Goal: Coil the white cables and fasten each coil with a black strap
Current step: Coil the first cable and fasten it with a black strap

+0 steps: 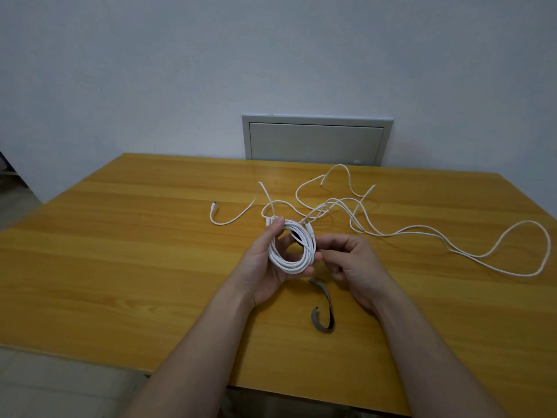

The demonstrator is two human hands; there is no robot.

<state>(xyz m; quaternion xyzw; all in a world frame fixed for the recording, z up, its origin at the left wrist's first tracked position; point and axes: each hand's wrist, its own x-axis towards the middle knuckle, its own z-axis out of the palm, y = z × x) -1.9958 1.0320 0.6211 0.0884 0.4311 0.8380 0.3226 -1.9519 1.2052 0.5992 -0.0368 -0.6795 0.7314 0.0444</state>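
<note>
My left hand (265, 267) holds a round coil of white cable (291, 248) above the middle of the wooden table (120, 251). A black strap (297, 236) crosses the upper part of the coil. My right hand (346, 260) pinches at the coil's right side, where the strap's end seems to sit between its fingertips. A second black strap (324, 309) lies loose and curled on the table just below the hands. Behind them, loose white cables (422, 230) sprawl tangled toward the right edge, and one cable end with a plug (214, 204) lies to the left.
The table stands against a pale wall with a grey metal panel (316, 140) behind its far edge. The near table edge (180, 374) runs under my forearms, with floor showing at the lower left.
</note>
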